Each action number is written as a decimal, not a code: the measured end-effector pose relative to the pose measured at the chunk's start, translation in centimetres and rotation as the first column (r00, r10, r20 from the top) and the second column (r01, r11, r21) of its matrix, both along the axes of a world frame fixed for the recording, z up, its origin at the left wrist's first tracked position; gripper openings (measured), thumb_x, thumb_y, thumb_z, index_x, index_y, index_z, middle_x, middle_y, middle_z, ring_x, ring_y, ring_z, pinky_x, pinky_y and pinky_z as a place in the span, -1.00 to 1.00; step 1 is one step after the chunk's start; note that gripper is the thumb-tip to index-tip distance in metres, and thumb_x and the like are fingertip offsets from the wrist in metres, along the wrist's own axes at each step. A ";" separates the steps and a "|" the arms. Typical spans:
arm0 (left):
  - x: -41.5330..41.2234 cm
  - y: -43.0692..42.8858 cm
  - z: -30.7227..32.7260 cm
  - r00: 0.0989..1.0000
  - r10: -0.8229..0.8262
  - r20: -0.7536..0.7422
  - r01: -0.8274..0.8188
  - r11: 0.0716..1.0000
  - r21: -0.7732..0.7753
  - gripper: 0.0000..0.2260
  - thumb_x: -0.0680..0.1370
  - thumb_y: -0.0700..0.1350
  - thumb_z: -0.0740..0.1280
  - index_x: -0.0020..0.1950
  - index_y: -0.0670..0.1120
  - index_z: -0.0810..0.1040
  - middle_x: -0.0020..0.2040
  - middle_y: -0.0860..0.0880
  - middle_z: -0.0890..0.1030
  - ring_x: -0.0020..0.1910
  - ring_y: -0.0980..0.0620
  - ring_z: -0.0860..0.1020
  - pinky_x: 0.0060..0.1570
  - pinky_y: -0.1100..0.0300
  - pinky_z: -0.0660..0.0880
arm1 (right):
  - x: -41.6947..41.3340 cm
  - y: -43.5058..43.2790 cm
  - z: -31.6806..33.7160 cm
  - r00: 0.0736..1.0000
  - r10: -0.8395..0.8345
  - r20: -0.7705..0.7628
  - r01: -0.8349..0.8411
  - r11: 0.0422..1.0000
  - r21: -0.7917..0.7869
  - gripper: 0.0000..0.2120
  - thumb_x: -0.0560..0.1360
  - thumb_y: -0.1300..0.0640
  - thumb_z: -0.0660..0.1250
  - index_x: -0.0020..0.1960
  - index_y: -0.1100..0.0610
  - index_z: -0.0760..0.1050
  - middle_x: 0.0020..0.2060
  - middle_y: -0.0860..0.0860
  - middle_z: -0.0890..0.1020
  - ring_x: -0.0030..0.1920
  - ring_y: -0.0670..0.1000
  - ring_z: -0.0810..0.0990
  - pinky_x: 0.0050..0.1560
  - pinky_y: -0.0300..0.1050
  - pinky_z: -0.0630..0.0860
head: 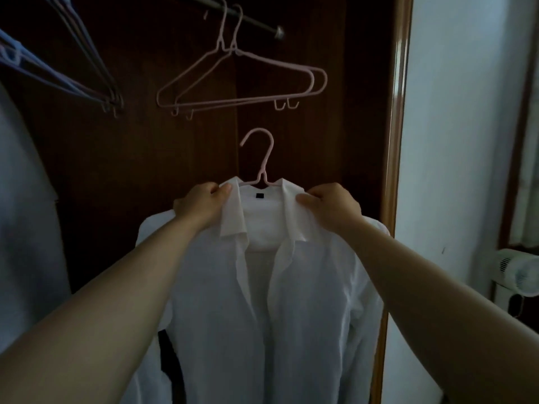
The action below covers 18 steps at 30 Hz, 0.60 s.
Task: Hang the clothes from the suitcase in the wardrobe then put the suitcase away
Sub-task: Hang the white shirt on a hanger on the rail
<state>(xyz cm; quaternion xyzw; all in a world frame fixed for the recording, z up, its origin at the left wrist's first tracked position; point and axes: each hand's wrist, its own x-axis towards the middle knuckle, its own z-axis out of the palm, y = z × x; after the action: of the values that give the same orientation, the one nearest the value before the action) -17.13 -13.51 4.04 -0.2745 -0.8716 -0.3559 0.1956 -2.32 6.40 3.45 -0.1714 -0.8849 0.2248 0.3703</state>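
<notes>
Both hands, left [201, 204] & right [329, 207], pinch shirt [262, 301] collar; hanger [260, 158] hook betw. them could tilt, shirt may slip off.

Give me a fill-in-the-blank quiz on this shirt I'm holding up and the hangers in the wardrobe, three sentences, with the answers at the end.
1. The shirt draped on the pink hanger is ___ in colour.
2. The left hand and the right hand each pinch the shirt's ___.
3. Directly above the shirt, ___ empty pink hangers hang from the rail.

Missing words: white; collar; two
</notes>
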 end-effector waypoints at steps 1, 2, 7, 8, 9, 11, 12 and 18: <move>0.0 0.9 0.0 1.000 0.020 0.013 -0.019 0.999 -0.043 -0.55 0.61 0.23 0.01 0.21 -0.03 0.50 0.11 -0.04 0.55 0.14 -0.10 0.50 0.27 -0.12 0.32 | -0.1 0.4 0.0 1.000 -0.015 0.007 0.015 1.000 -0.001 -0.77 0.54 -0.15 0.27 -0.08 -0.03 0.60 -0.28 -0.10 0.61 -0.27 -0.07 0.58 -0.22 -0.10 0.53; -0.1 1.9 0.0 0.999 0.035 0.027 -0.033 0.997 -0.073 -0.54 0.62 0.22 -0.01 0.23 -0.04 0.48 0.16 -0.06 0.55 0.17 -0.12 0.48 0.28 -0.12 0.31 | -0.1 1.0 0.2 0.999 -0.031 0.017 0.031 0.999 -0.006 -0.77 0.54 -0.15 0.27 -0.06 -0.03 0.60 -0.28 -0.12 0.60 -0.27 -0.09 0.57 -0.25 -0.13 0.52; -0.2 7.1 0.1 0.997 0.006 0.077 0.006 0.989 -0.145 -0.38 0.54 0.33 0.04 0.46 -0.02 0.31 0.38 -0.14 0.40 0.34 -0.22 0.38 0.29 -0.18 0.33 | -0.2 3.9 1.9 0.992 -0.120 0.040 0.121 0.992 -0.023 -0.77 0.53 -0.13 0.29 -0.05 0.00 0.62 -0.25 -0.10 0.61 -0.25 -0.07 0.57 -0.29 -0.17 0.43; 0.0 8.2 0.1 0.994 -0.026 0.103 0.037 0.994 -0.103 -0.32 0.48 0.37 0.11 0.46 -0.01 0.30 0.39 -0.13 0.38 0.34 -0.22 0.38 0.28 -0.18 0.35 | -0.2 4.4 2.4 0.989 -0.142 0.046 0.143 0.990 -0.019 -0.77 0.53 -0.12 0.29 -0.05 0.00 0.62 -0.23 -0.07 0.62 -0.22 -0.05 0.58 -0.24 -0.15 0.46; 0.3 9.1 0.1 0.991 -0.061 0.117 0.068 0.996 -0.050 -0.29 0.43 0.38 0.20 0.46 0.00 0.31 0.39 -0.12 0.37 0.32 -0.20 0.39 0.26 -0.17 0.37 | -0.4 4.8 2.9 0.986 -0.163 0.046 0.164 0.986 -0.022 -0.77 0.53 -0.11 0.29 -0.04 0.01 0.62 -0.22 -0.05 0.62 -0.20 -0.02 0.59 -0.18 -0.11 0.50; 0.8 10.8 0.0 0.987 -0.117 0.112 0.110 0.992 0.063 -0.30 0.38 0.27 0.37 0.42 -0.01 0.33 0.34 -0.10 0.41 0.26 -0.16 0.44 0.21 -0.11 0.44 | -0.5 5.6 4.0 0.982 -0.188 0.033 0.189 0.981 -0.040 -0.78 0.53 -0.09 0.30 -0.03 0.03 0.61 -0.21 -0.03 0.61 -0.17 0.02 0.59 -0.08 -0.05 0.54; 0.8 11.6 -0.1 0.987 -0.131 0.094 0.120 0.986 0.115 -0.34 0.40 0.16 0.41 0.42 -0.05 0.32 0.32 -0.11 0.44 0.24 -0.14 0.47 0.18 -0.05 0.47 | -0.6 5.9 4.5 0.981 -0.192 0.022 0.193 0.980 -0.055 -0.79 0.53 -0.08 0.30 -0.03 0.04 0.60 -0.22 -0.03 0.60 -0.18 0.03 0.58 -0.08 -0.05 0.54; 0.3 15.0 0.9 0.987 -0.159 0.027 0.148 0.959 0.240 -0.53 0.56 -0.02 0.29 0.42 -0.16 0.33 0.32 -0.17 0.47 0.24 -0.14 0.47 0.05 0.14 0.41 | -0.7 7.6 8.8 0.972 -0.231 -0.049 0.228 0.971 -0.070 -0.79 0.51 -0.02 0.32 -0.02 0.12 0.55 -0.21 0.05 0.59 -0.16 0.11 0.58 -0.08 -0.01 0.54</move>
<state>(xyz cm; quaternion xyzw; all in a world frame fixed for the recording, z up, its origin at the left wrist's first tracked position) -16.85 1.49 4.93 -0.3077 -0.8031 -0.4780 0.1787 -3.02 13.97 12.25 -0.2780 -0.8404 0.2136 0.4133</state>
